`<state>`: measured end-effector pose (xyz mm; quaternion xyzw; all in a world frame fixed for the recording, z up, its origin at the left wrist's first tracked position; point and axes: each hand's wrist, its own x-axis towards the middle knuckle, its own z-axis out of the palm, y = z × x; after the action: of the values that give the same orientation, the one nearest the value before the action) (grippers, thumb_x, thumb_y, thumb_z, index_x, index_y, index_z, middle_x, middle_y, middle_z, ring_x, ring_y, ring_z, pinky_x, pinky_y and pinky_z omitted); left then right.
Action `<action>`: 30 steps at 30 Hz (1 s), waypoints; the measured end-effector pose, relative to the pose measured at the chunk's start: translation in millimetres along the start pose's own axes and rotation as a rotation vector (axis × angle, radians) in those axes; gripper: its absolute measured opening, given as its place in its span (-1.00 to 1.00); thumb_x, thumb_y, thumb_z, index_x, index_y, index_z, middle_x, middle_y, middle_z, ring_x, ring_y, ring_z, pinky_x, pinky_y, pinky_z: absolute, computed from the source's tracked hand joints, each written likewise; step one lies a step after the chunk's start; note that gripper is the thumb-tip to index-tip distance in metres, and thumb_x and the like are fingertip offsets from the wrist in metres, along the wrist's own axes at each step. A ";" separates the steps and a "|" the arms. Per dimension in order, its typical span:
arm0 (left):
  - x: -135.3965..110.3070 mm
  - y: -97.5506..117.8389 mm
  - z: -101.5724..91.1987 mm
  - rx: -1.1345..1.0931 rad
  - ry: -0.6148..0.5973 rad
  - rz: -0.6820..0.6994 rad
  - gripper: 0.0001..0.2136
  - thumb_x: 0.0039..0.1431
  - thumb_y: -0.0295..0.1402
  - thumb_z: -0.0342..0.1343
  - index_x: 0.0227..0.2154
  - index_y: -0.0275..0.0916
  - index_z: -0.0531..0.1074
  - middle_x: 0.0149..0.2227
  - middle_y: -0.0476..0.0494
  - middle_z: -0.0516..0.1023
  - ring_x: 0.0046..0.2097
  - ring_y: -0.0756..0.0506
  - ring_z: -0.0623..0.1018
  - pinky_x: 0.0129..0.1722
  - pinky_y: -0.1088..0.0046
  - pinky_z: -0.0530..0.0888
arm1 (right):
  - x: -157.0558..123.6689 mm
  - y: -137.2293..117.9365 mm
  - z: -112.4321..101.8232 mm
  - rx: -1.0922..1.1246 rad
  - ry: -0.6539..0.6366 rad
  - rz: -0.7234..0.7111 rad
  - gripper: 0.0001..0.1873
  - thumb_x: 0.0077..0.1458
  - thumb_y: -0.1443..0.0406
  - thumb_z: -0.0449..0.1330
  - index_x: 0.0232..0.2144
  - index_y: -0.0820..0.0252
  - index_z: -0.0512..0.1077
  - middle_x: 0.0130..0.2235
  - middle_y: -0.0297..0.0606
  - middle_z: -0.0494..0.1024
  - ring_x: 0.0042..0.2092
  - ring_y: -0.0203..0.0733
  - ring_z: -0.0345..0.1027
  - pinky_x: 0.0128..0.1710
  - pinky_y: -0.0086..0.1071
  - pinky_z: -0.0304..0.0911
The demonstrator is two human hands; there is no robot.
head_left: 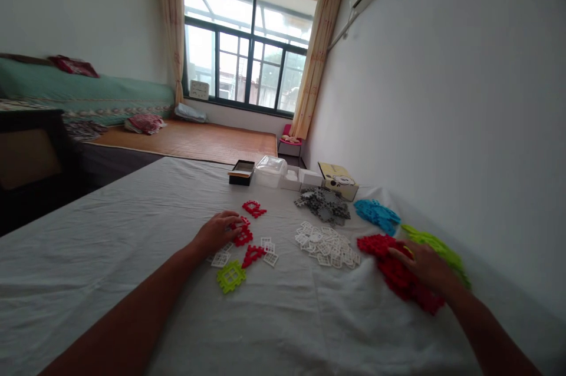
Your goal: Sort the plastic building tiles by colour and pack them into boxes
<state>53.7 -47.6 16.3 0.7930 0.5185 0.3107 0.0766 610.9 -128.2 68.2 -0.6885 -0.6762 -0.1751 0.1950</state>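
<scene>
While the left hand [217, 232] touches toothed red pieces [243, 238], the right hand [422, 261] touches a jagged red heap [398, 279], grips unclear.

From afar, I hold the left forearm [145, 299] stretched in from near left, its left hand [219, 231] palm down, fingers [230, 214] pointing right. My bare right forearm [489, 326] enters near right, the right hand [420, 264] angled left.

Your left hand [220, 228] on loose pieces [243, 238]; your right hand [422, 262] on right-hand pile [393, 274]. Middle pile [326, 244] between them. Boxes [338, 180] behind, at table's [327, 317] far end. Bed [207, 139] beyond, window [234, 52] behind that.
</scene>
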 end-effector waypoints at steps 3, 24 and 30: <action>-1.2 4.6 -1.4 -0.024 0.025 -0.037 -0.63 0.17 -0.09 -0.08 -0.18 -0.13 0.53 -0.06 -0.13 0.50 -0.02 -0.13 0.46 0.04 0.36 0.35 | 5.1 -20.8 11.2 0.064 0.003 -0.119 -0.45 0.06 -0.06 -0.04 -0.16 0.20 0.46 -0.02 -0.03 0.48 0.01 0.10 0.33 -0.01 -0.02 0.21; -4.6 2.1 -9.7 -0.050 0.116 -0.172 -0.75 0.22 -0.29 -0.08 -0.26 -0.17 0.51 -0.20 -0.10 0.54 -0.15 -0.07 0.51 -0.08 0.45 0.39 | 52.7 -384.1 75.1 0.521 -0.418 -0.512 -0.54 0.02 0.14 0.19 -0.04 0.21 0.38 -0.01 -0.06 0.46 0.03 -0.02 0.26 0.01 -0.16 0.16; -3.3 -2.0 -9.0 -0.058 0.123 -0.126 -0.71 0.24 -0.28 -0.13 -0.23 -0.21 0.50 -0.18 -0.12 0.53 -0.16 -0.06 0.52 -0.09 0.47 0.39 | 34.7 -353.5 46.0 0.802 -0.355 -0.550 -0.58 -0.04 0.26 0.22 -0.07 0.10 0.40 -0.07 -0.21 0.49 -0.02 -0.12 0.29 -0.06 -0.23 0.25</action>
<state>46.1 -51.3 21.2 0.7356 0.5619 0.3683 0.0866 257.4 -71.7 57.2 -0.3755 -0.8688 0.1725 0.2728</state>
